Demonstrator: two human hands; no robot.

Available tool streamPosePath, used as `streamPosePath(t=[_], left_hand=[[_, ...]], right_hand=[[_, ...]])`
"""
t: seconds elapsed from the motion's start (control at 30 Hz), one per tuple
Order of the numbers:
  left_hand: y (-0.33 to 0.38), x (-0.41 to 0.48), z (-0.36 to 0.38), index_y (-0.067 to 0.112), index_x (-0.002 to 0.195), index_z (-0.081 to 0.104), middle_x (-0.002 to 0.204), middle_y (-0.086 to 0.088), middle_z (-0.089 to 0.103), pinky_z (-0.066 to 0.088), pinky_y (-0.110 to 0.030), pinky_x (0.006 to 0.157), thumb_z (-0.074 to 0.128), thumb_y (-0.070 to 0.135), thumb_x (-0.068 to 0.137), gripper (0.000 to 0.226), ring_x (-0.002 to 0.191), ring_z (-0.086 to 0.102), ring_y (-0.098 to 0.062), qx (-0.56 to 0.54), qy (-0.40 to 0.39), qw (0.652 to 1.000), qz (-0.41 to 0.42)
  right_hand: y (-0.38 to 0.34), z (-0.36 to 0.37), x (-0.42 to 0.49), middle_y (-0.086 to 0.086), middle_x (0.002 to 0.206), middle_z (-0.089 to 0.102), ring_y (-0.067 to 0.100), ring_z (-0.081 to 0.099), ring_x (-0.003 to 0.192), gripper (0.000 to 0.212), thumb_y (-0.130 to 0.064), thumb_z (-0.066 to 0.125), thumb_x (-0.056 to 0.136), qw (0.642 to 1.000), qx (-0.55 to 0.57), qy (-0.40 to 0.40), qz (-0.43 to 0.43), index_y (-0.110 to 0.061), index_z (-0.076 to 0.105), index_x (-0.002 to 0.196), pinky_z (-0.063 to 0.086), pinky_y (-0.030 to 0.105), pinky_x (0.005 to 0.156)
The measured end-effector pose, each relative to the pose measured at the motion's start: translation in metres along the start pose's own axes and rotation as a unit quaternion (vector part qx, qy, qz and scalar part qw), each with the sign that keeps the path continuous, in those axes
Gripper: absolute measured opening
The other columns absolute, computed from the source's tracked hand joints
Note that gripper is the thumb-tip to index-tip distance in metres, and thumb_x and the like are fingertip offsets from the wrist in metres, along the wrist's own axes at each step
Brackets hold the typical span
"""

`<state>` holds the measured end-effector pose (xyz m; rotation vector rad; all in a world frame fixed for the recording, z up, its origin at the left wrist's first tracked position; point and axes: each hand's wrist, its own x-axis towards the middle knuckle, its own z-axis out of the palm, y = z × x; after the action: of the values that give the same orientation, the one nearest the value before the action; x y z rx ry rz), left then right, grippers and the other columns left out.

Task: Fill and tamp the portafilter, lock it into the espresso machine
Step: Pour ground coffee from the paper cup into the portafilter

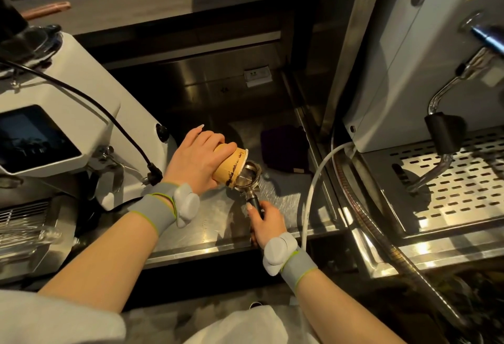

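Right hand (pixel 266 225) clenched round the handle of the portafilter (pixel 246 177), above the steel worktop (pixel 207 230). Left hand (pixel 195 159) grasps a paper cup (pixel 229 166), tipped sideways, rim against the basket. White hose (pixel 313 188) just right; dark cloth (pixel 283 147) behind; grinder (pixel 68 114) left, espresso machine (pixel 409 71) right.

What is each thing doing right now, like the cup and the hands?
Portafilter: held by its handle, not locked in yet.
Paper cup: tipped, mouth over the basket.
Left hand: grips the cup.
Right hand: grips the handle.
Grinder screen: dark.
Purple cloth: lying untouched.
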<state>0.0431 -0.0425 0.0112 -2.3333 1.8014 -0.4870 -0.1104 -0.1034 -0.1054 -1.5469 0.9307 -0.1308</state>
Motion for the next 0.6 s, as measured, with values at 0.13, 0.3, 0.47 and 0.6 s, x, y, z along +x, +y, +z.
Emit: streamPosePath(t=[0.13, 0.3, 0.47, 0.6], left_hand=[[-0.0001, -0.0007, -0.0023, 0.021, 0.114, 0.056, 0.103, -0.008, 0.065, 0.019, -0.039, 0.104, 0.087, 0.036, 0.041, 0.08, 0.099, 0.064, -0.03, 0.011, 0.003, 1.0, 0.005], [0.0, 0.0007, -0.0021, 0.022, 0.115, 0.058, 0.104, -0.008, 0.065, 0.019, -0.039, 0.104, 0.086, 0.035, 0.044, 0.077, 0.1, 0.063, -0.031, 0.021, -0.003, 1.0, 0.011], [-0.0006, 0.0023, -0.0015, 0.022, 0.115, 0.057, 0.105, -0.008, 0.065, 0.018, -0.039, 0.105, 0.086, 0.035, 0.045, 0.077, 0.101, 0.063, -0.031, 0.032, -0.005, 0.999, 0.017], [0.0005, 0.0035, -0.002, 0.023, 0.116, 0.056, 0.105, -0.008, 0.065, 0.018, -0.04, 0.105, 0.086, 0.034, 0.045, 0.078, 0.102, 0.063, -0.031, 0.036, -0.005, 0.999, 0.02]], right_hand=[[0.0006, 0.0021, 0.0006, 0.0, 0.062, 0.05, 0.017, 0.05, 0.05, 0.022, -0.036, 0.051, 0.093, 1.0, 0.001, -0.001, 0.001, -0.015, 0.052, 0.086, 0.052, 0.041, 0.065], [-0.0008, 0.0039, 0.001, 0.001, 0.061, 0.05, 0.025, 0.054, 0.058, 0.022, -0.038, 0.052, 0.092, 1.0, 0.001, 0.004, 0.002, -0.023, 0.049, 0.076, 0.053, 0.045, 0.065], [-0.0009, 0.0031, 0.0008, 0.006, 0.068, 0.052, 0.026, 0.056, 0.065, 0.028, -0.039, 0.051, 0.092, 1.0, 0.003, 0.006, 0.014, -0.012, 0.055, 0.09, 0.055, 0.048, 0.069], [-0.0008, 0.0013, 0.0012, 0.004, 0.067, 0.052, 0.025, 0.055, 0.063, 0.026, -0.037, 0.051, 0.092, 1.0, 0.004, 0.01, 0.013, -0.012, 0.053, 0.086, 0.054, 0.045, 0.068]])
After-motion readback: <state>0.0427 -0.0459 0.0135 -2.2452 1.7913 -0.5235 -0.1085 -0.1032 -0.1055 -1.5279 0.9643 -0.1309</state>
